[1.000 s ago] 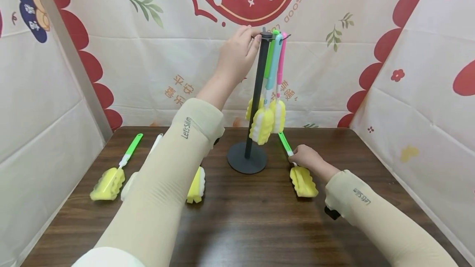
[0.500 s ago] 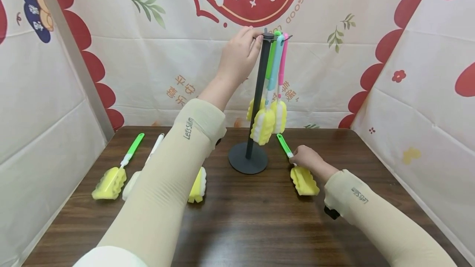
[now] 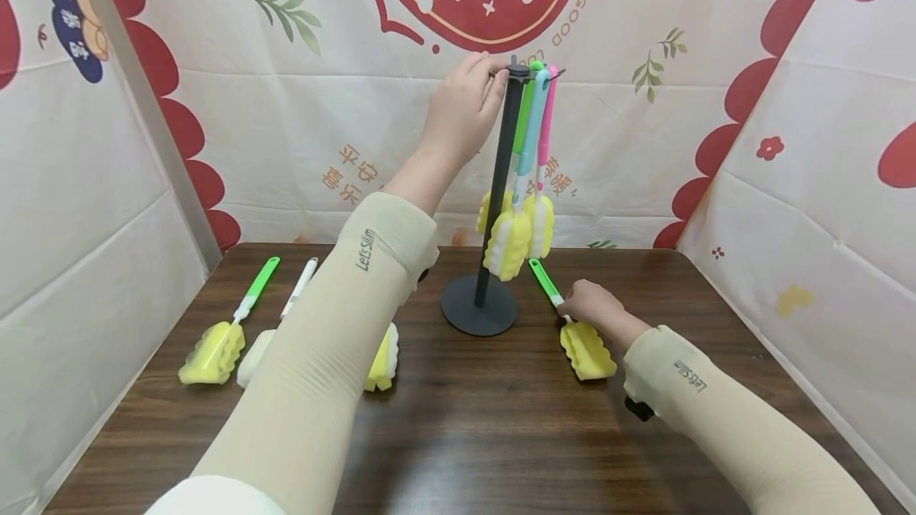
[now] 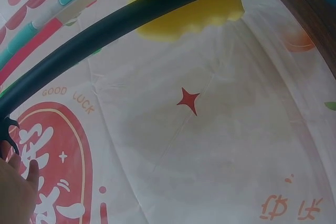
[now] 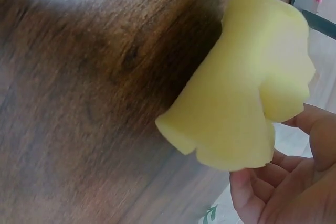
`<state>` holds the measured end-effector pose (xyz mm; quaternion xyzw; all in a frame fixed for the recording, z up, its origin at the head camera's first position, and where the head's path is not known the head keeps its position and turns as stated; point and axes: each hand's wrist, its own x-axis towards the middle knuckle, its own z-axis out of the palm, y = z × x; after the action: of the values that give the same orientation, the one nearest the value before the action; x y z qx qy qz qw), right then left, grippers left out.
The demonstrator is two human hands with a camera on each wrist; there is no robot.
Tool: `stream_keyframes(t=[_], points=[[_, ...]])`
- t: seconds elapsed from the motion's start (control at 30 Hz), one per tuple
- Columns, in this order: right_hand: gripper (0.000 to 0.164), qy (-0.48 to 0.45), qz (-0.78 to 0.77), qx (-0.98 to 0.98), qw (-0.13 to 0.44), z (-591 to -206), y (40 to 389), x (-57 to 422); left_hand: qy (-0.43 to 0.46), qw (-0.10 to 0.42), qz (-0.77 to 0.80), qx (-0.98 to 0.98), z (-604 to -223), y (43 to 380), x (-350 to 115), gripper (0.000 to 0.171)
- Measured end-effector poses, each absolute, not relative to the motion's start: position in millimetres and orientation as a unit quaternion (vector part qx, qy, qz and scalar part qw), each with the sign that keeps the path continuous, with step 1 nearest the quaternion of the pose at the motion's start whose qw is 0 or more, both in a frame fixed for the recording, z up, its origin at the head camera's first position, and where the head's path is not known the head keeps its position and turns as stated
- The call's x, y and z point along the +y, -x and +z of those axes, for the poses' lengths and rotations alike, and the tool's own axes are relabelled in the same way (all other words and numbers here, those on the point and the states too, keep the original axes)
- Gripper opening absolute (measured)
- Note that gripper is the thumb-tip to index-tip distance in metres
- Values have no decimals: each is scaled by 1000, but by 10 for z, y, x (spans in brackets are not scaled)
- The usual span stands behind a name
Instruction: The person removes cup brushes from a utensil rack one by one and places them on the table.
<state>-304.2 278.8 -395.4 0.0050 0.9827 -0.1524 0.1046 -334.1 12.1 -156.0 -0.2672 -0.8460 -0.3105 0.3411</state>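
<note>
My left hand (image 3: 465, 106) grips a hook at the top of a black stand (image 3: 501, 149), thumb on the near side. On its right side hang a blue-handled sponge brush (image 3: 531, 125), a pink-handled one (image 3: 547, 121) and a green-handled one (image 3: 523, 114), yellow and white heads downward. Low over the table at right, my right hand (image 3: 592, 304) pinches another green-handled sponge brush (image 3: 588, 350) near its neck. Its yellow head (image 5: 236, 93) fills the middle of the right wrist view and hides the pinched neck there.
On the left of the brown table (image 3: 472, 435) lie a green-handled sponge brush (image 3: 215, 352), a white brush (image 3: 296, 284) and a yellow and white sponge head (image 3: 382, 360), the last two partly behind my left sleeve. The stand's round base (image 3: 465, 316) rests mid-table. Printed cloth (image 3: 286, 102) hangs behind.
The handle end of the brush in my right hand has swung slightly left toward the stand. My left hand keeps its hold on the stand's top. The head view has shifted slightly.
</note>
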Motion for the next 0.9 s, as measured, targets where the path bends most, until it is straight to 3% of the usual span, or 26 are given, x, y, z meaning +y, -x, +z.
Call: stream_keyframes(t=[0.47, 0.67, 0.9], points=[[25, -30, -146, 983, 109, -3790, 2916, 2719, 268, 349, -311, -842, -1581, 3322, 113, 35], [46, -4, -204, 977, 67, -3703, 2851, 2670, 277, 354, -313, -837, -1584, 3327, 103, 35], [46, -10, -307, 952, 22, -3543, 2743, 2602, 277, 359, -309, -836, -1585, 3329, 116, 34]])
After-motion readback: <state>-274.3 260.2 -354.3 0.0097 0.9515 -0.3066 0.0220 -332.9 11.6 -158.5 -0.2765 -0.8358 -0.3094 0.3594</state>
